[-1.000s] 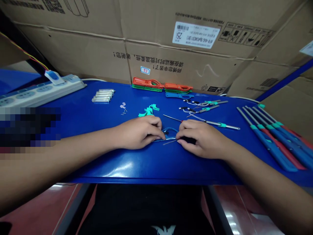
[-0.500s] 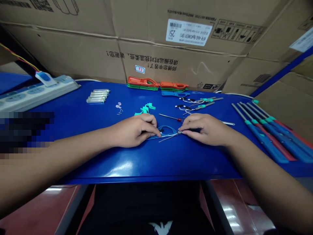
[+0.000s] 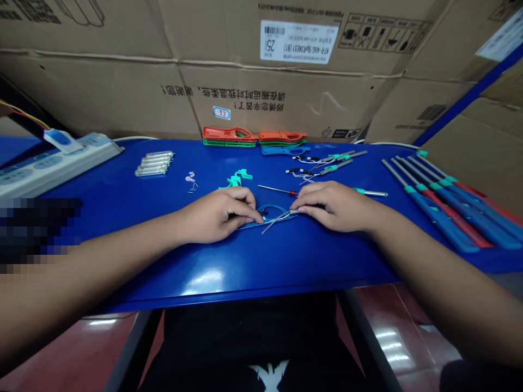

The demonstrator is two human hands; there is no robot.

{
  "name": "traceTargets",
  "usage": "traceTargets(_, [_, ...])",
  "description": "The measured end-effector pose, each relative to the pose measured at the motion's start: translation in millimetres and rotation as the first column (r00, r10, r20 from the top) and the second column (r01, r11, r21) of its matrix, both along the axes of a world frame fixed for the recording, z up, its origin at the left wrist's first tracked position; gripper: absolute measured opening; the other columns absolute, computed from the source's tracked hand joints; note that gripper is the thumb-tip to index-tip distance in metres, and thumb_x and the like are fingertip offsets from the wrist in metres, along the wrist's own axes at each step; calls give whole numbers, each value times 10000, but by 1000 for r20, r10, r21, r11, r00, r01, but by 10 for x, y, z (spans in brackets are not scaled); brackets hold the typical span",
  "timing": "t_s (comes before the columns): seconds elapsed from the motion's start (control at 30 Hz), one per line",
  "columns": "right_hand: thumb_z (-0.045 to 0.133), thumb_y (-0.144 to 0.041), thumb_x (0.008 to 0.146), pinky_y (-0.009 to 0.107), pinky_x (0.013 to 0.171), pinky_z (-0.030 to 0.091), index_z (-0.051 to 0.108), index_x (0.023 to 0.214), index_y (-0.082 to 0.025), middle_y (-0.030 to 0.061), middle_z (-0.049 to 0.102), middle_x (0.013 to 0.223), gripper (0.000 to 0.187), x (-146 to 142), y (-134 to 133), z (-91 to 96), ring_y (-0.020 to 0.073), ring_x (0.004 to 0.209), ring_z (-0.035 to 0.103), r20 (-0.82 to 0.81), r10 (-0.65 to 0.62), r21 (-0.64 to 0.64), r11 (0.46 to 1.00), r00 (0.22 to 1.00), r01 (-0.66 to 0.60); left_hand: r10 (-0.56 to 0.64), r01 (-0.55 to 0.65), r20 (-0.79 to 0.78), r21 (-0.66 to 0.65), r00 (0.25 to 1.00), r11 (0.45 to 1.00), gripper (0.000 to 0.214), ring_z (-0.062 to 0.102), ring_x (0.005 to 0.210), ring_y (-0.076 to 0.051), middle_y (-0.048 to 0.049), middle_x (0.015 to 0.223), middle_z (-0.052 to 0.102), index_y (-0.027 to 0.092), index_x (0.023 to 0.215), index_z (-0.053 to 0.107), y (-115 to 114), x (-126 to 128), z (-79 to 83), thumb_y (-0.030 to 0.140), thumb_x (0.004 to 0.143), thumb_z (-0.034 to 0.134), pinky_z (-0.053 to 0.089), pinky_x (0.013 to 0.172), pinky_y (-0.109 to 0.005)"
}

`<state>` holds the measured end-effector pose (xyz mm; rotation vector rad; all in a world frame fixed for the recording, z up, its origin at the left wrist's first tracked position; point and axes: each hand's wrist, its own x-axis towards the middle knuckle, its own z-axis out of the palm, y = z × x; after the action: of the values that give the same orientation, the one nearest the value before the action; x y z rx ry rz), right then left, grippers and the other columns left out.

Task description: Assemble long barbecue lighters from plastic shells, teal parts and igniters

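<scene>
A blue plastic handle shell [image 3: 279, 207] with an oval opening lies on the table between my hands. My left hand [image 3: 218, 215] is closed in a pinch on the shell's left part, where a small black and white piece and thin wires show. In a pinch at the shell's right end, my right hand [image 3: 333, 207] holds a short metal tube [image 3: 293, 212]. A thin grey rod [image 3: 272, 224] slants from there toward the near left, across the shell. Part of the shell is hidden beneath my left fingers. Just behind my right hand lies a screwdriver [image 3: 273, 189] with a red handle.
Behind my hands lie teal plastic pieces [image 3: 235, 181], tiny screws [image 3: 193, 188], clear tubes [image 3: 154, 164], stacked orange and green shells [image 3: 230, 136] and wired metal-tube assemblies [image 3: 333, 163]. Several long-necked lighters [image 3: 445, 218] lie right; a power strip [image 3: 61, 163] lies left. Cardboard [image 3: 229, 81] stands behind.
The whole view has shifted slightly. Between my hands, the grey rod slants more steeply and more of the metal tube shows at my right fingertips. Both hands keep their pinch.
</scene>
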<state>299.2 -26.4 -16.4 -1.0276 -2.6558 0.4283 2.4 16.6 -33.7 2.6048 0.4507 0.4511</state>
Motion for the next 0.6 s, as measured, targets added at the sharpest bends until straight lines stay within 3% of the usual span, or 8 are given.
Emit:
traceTargets(0.43, [578,-214,951,325,809,524,793,1029,-178,79,759,948,232,-64,-83,49,199,875,695,100,-35,121,992,994,22,0,0,30,18,1000,1000,256,653,899,-139,-52,1021,659,256,1071,772,-4,4,-8,197,953,552,537,827,-263])
traceTargets(0.6, [630,-194,925,280,771,517,802,1020,-191,53,764,934,196,-80,-54,51,167,831,695,94,-75,67,995,993,69,5,-6,27,30,1000,1000,272,649,902,-139,-48,1018,656,258,1068,770,-16,9,-8,183,955,534,530,827,-263])
